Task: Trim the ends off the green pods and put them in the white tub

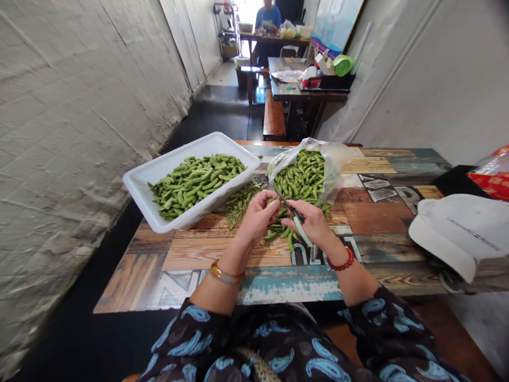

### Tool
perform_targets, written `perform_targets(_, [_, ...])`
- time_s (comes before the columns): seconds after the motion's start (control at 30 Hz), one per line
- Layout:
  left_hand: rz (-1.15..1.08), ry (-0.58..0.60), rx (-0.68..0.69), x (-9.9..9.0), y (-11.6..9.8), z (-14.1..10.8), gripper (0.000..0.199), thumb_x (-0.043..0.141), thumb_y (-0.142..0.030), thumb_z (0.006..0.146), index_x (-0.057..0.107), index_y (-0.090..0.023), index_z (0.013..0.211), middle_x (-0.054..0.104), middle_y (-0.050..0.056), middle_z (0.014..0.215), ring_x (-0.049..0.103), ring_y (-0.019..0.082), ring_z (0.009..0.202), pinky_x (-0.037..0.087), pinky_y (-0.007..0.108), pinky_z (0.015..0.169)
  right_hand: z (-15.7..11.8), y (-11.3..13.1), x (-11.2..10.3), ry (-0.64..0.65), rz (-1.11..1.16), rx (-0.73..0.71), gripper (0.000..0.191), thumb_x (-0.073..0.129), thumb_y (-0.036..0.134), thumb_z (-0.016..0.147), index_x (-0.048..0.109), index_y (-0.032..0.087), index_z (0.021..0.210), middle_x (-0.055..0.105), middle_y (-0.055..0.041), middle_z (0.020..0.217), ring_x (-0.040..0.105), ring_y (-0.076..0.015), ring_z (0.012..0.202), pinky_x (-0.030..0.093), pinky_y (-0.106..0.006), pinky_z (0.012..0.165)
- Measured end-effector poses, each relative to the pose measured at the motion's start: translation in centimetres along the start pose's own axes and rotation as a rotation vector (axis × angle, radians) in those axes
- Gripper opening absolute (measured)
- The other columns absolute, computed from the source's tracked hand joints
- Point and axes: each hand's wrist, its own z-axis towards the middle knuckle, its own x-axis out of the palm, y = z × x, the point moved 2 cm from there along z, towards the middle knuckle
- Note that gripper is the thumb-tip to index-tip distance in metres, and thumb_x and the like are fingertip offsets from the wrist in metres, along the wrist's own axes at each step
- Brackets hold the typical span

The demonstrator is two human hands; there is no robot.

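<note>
My right hand (pixel 308 220) is closed around scissors (pixel 299 227) with a pale green handle, their blades pointing up and left toward my left hand. The fingers of my left hand (pixel 260 212) pinch a green pod, mostly hidden by the fingertips. Just beyond both hands, an open clear plastic bag (pixel 332 170) holds many green pods (pixel 304 178), and some loose pods lie under my hands. To the left stands a white tub (pixel 159 223) with a heap of pods (pixel 194 183). Small trimmings (pixel 240 204) lie between tub and bag.
A white cap (pixel 461 228) sits on the patchwork-patterned table (pixel 139 276) at the right, near a red package (pixel 493 175). Farther back are a bench (pixel 274 114), a second table (pixel 286 95) with items on it, and a seated person (pixel 267 18) in blue. A wall runs along the left.
</note>
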Motion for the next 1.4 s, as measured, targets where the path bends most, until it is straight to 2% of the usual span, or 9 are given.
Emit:
perform_targets(0.2, [0.381, 0.080, 0.185, 0.2, 0.8, 0.2, 0.027, 0.063, -0.018, 0.079, 0.059, -0.015, 0.105, 0.061, -0.002, 0.075, 0.053, 0.009, 0.061, 0.043, 0.021, 0.061, 0.2, 0.3, -0.8, -0.152, 0.120, 0.149, 0.039, 0.070, 0.034, 0.085, 0.064, 0.021, 0.122, 0.070, -0.0053, 0.098, 0.068, -0.0189, 0.086, 0.056, -0.034, 0.086])
perform_targets(0.33, [0.590, 0.194, 0.346, 0.3, 1.9, 0.3, 0.036, 0.057, -0.012, 0.081, 0.057, -0.015, 0.117, 0.069, 0.007, 0.100, 0.062, 0.018, 0.091, 0.048, 0.030, 0.085, 0.3, 0.9, -0.4, -0.084, 0.120, 0.101, 0.036, 0.067, 0.023, 0.084, 0.065, 0.021, 0.120, 0.072, -0.0056, 0.099, 0.069, -0.0184, 0.086, 0.058, -0.033, 0.085])
perform_targets(0.43, [0.701, 0.202, 0.381, 0.1, 2.4, 0.3, 0.037, 0.054, -0.013, 0.082, 0.054, -0.014, 0.119, 0.068, 0.008, 0.103, 0.062, 0.019, 0.093, 0.048, 0.032, 0.087, 0.3, 1.0, -0.1, -0.078, 0.096, 0.054, 0.037, 0.064, 0.019, 0.083, 0.065, 0.021, 0.120, 0.073, -0.0062, 0.100, 0.070, -0.0191, 0.089, 0.058, -0.035, 0.088])
perform_targets(0.77, [0.699, 0.246, 0.357, 0.3, 2.3, 0.2, 0.040, 0.054, -0.012, 0.081, 0.055, -0.014, 0.120, 0.069, 0.005, 0.094, 0.062, 0.016, 0.083, 0.047, 0.028, 0.081, 0.1, 0.6, 0.1, -0.082, 0.045, 0.046, 0.033, 0.059, 0.019, 0.085, 0.067, 0.020, 0.117, 0.074, -0.0058, 0.093, 0.072, -0.0188, 0.083, 0.060, -0.034, 0.083])
perform_targets(0.9, [0.673, 0.213, 0.331, 0.0, 2.0, 0.5, 0.042, 0.053, -0.009, 0.076, 0.062, -0.014, 0.117, 0.070, 0.006, 0.099, 0.061, 0.016, 0.085, 0.047, 0.028, 0.080, 0.3, 0.8, -0.4, -0.180, 0.004, 0.063, 0.028, 0.058, 0.022, 0.086, 0.068, 0.018, 0.112, 0.074, -0.0071, 0.094, 0.070, -0.0170, 0.076, 0.059, -0.030, 0.075])
perform_targets(1.0, [0.576, 0.091, 0.197, -0.6, 2.0, 0.8, 0.029, 0.050, -0.009, 0.073, 0.066, -0.015, 0.096, 0.067, 0.002, 0.079, 0.057, 0.012, 0.066, 0.043, 0.023, 0.064, 0.5, 0.8, -1.2, -0.265, 0.018, 0.124, 0.026, 0.059, 0.024, 0.085, 0.068, 0.017, 0.109, 0.074, -0.0057, 0.088, 0.067, -0.0139, 0.066, 0.056, -0.025, 0.066])
perform_targets(1.13, [0.240, -0.021, -0.006, -0.9, 1.8, 0.8, 0.011, 0.052, -0.021, 0.077, 0.059, -0.017, 0.084, 0.043, -0.008, 0.050, 0.035, 0.008, 0.042, 0.025, 0.020, 0.045, 0.6, 1.0, -1.6, -0.229, 0.050, 0.159, 0.028, 0.060, 0.026, 0.085, 0.069, 0.016, 0.110, 0.071, -0.0039, 0.081, 0.062, -0.0117, 0.059, 0.053, -0.023, 0.060])
perform_targets(1.27, [0.226, 0.065, -0.016, -0.5, 1.0, 0.5, 0.029, 0.066, -0.041, 0.077, 0.069, -0.013, 0.085, 0.052, -0.004, 0.055, 0.038, 0.007, 0.049, 0.028, 0.021, 0.049, 0.5, 1.0, -1.1, -0.186, 0.061, 0.148, 0.027, 0.058, 0.025, 0.086, 0.069, 0.016, 0.109, 0.072, -0.0044, 0.087, 0.062, -0.0117, 0.062, 0.053, -0.024, 0.063])
perform_targets(1.4, [0.404, 0.175, 0.030, -0.2, 0.6, 0.3, 0.027, 0.073, -0.038, 0.072, 0.073, -0.012, 0.079, 0.064, 0.001, 0.069, 0.047, 0.010, 0.060, 0.036, 0.022, 0.058, 0.4, 0.6, -0.6, -0.179, 0.084, 0.195, 0.027, 0.058, 0.024, 0.086, 0.068, 0.017, 0.110, 0.072, -0.0040, 0.087, 0.062, -0.0117, 0.062, 0.052, -0.023, 0.062])
